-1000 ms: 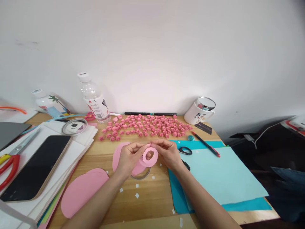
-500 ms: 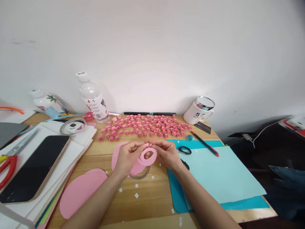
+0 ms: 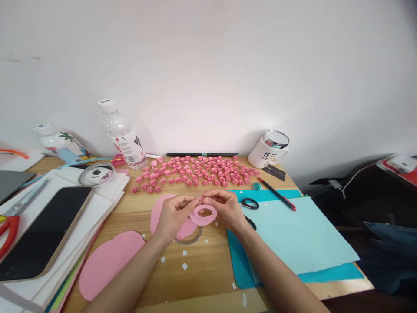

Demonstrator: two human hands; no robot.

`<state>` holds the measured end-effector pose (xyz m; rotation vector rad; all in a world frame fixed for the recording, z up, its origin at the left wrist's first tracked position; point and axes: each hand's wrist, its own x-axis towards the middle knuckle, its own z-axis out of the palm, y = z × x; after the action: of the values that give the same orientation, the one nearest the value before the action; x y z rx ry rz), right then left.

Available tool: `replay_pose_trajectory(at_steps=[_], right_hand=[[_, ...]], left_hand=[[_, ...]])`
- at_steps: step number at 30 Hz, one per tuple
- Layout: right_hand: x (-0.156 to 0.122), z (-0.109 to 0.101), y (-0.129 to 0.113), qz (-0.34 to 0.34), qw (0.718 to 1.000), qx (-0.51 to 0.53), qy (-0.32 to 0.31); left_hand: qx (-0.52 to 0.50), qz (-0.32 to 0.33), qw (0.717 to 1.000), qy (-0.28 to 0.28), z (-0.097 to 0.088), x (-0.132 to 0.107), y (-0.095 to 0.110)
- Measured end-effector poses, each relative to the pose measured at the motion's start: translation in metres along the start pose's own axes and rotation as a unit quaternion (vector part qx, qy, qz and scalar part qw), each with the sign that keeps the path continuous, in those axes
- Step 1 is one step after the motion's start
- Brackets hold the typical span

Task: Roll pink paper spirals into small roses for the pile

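Observation:
A curled pink paper strip [image 3: 213, 214] hangs in a loop between my hands, above the wooden table. Pinched on its upper end from the left is my left hand [image 3: 175, 214], thumb and fingertips together. My right hand [image 3: 226, 209] grips the same end from the right, its fingertips almost touching the left ones. Fingers partly hide the pinched end. Beneath my left hand lie pink paper pieces [image 3: 157, 211] and a tape roll [image 3: 195, 238], mostly covered. Many small rolled pink paper roses [image 3: 195, 171] are spread out beyond my hands.
Left: a phone [image 3: 48, 230] on stacked paper, red-handled scissors [image 3: 10, 226], a bottle [image 3: 125, 139] and pink ovals [image 3: 109, 265]. Right: light blue sheets [image 3: 299, 239], black scissors [image 3: 250, 203], a pen [image 3: 276, 193] and a white mug [image 3: 265, 152]. White paper bits [image 3: 184, 266] dot the table.
The paper loop has shifted slightly right and tilted flatter, while both hands keep their pinch. The whole view has moved a little.

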<state>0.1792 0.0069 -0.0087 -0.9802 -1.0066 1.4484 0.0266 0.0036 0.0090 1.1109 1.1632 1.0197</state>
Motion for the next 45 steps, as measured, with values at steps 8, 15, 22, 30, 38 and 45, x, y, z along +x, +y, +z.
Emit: replay_pose_trajectory(at_steps=[8,15,22,30,38,45], right_hand=[[0.0014,-0.0016,0.0034,-0.005,1.0,-0.016,0.0],[0.0006,0.0003,0.0039,-0.008,1.0,0.006,0.001],[0.0009,-0.0006,0.0013,0.002,1.0,-0.019,-0.008],[-0.0003,-0.0003,0.0024,-0.017,1.0,-0.017,-0.01],[0.0006,0.0005,0.0032,-0.029,0.999,-0.042,0.015],[-0.0007,0.0008,0.0008,-0.033,0.997,-0.067,0.0]], left_hand=[[-0.023,-0.011,1.0,0.004,-0.0014,0.0002,0.0002],[-0.004,-0.007,1.0,-0.006,0.0018,-0.002,0.0044],[-0.011,-0.002,1.0,0.005,-0.0025,0.0013,-0.0002],[-0.006,-0.012,1.0,-0.005,0.0001,-0.0011,0.0015],[0.001,-0.014,1.0,-0.005,-0.0001,-0.0005,0.0019],[0.003,-0.008,1.0,0.013,0.0011,-0.0008,0.0028]])
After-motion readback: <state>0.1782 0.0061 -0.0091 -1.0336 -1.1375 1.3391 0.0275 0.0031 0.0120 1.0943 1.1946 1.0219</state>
